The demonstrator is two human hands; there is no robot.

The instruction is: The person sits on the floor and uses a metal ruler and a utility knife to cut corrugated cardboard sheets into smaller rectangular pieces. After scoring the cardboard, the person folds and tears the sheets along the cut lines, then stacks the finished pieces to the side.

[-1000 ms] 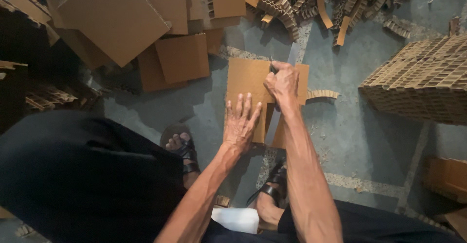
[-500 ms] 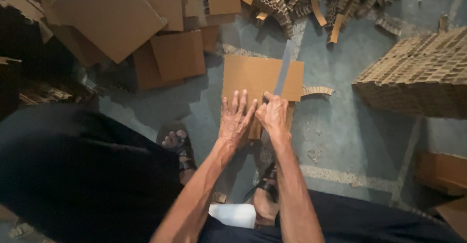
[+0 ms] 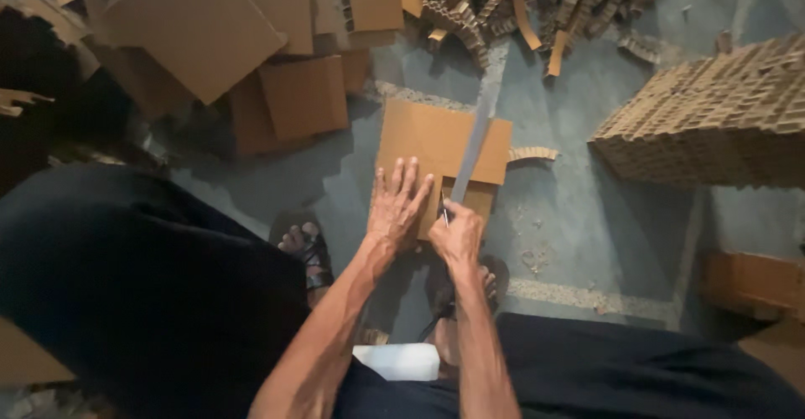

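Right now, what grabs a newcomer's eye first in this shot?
Dead centre, the left hand presses flat on a cardboard sheet on the floor while the right hand grips a long grey blade laid across it. Loose cardboard panels sprawl at upper left, cut strips pile at the top, and a honeycomb stack sits at right.

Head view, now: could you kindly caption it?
Left hand steadies a cardboard sheet while right hand grips a long blade.

Grey concrete floor (image 3: 587,218) under me: flat cardboard sheet (image 3: 428,138) at center, loose sheets (image 3: 201,25) piled at eleven o'clock, cut strips (image 3: 520,0) at twelve, stacked honeycomb cardboard (image 3: 713,117) at two.
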